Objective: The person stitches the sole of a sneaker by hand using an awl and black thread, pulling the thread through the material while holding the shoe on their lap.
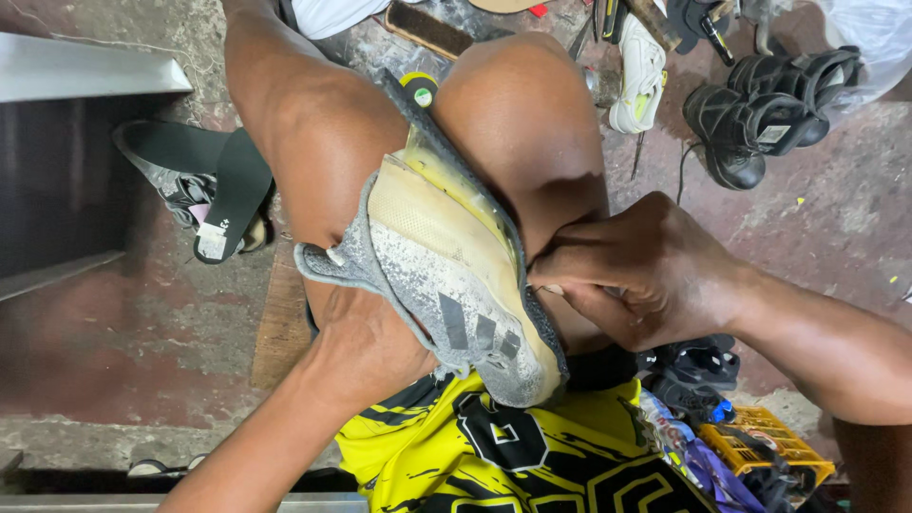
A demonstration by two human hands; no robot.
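stained concrete floor, metal ledge

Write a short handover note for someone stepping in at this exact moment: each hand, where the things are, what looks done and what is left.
Left hand: under the grey shoe, steadying it from below.
Right hand: fingers pinched at the shoe's sole edge; what they hold is hidden.
Shoe: clamped between the knees, toe toward the body, sole parted from the upper along the heel.
Nearby: black sandals, white shoe, yellow crate.
Done: shoe braced. Left: the open sole seam, apparently.
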